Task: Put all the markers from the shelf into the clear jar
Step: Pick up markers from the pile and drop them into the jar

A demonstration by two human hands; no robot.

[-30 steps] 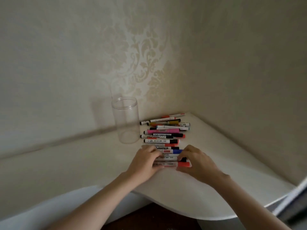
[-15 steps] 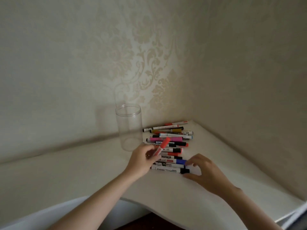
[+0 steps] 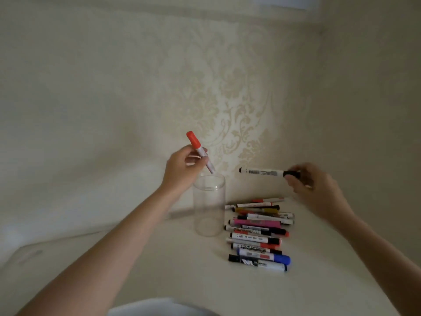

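A: Where does the left hand (image 3: 182, 166) stand?

B: It is raised over the clear jar (image 3: 209, 205), its grip pinched round the white barrel of an orange-capped marker (image 3: 200, 151). The marker is tilted, cap up and to the left, its lower tip just above the jar's open mouth.

A: And the right hand (image 3: 315, 188)?

B: It is lifted above the shelf (image 3: 159, 258) to the right of the jar. Its thumb and fingertips grip the black cap of a white marker (image 3: 264, 172), which lies roughly level in the air, the free end pointing left toward the jar without touching it.

A: Where are the other markers?

B: A pile of markers (image 3: 257, 233) lies on the shelf just to the right of the jar, toward the back corner where the two patterned walls (image 3: 227, 99) meet. They lie mostly side by side; a blue-capped marker (image 3: 264, 256) sits near the front of the pile.

A: Is anything in the jar?

B: It stands upright near the back edge, and nothing shows through its wall.
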